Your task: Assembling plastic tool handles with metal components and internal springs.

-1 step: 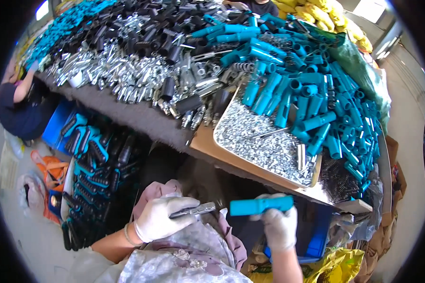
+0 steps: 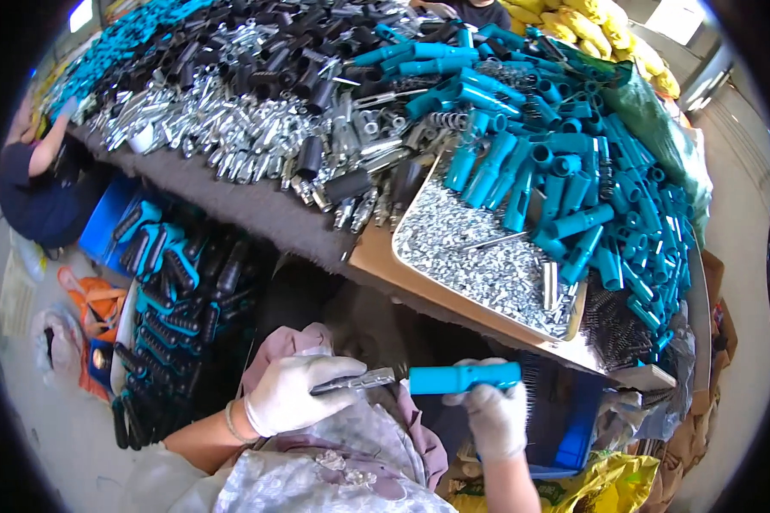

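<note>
My left hand (image 2: 295, 398), in a white glove, is closed around a silver metal rod-shaped part (image 2: 370, 379) that points right. My right hand (image 2: 496, 423), also gloved, grips a teal plastic sleeve (image 2: 464, 378) lying almost level, its left end a short gap from the metal part's tip. Just right of that hand a dark coil spring (image 2: 530, 392) shows; whether the hand holds it too I cannot tell. Both hands are over my lap, below the table's near edge.
Piles of silver metal parts (image 2: 257, 128) and teal sleeves (image 2: 582, 179) cover the table. A tray (image 2: 402, 250) of small metal pieces stands at its edge, dark springs (image 2: 616, 329) beside it. Black-and-teal handles (image 2: 167, 325) fill the lower left. A co-worker (image 2: 38, 192) sits at far left.
My right hand has shifted slightly left with the teal sleeve, narrowing the gap to the metal part. The dark spring beside it shows more plainly. My left hand has barely moved.
</note>
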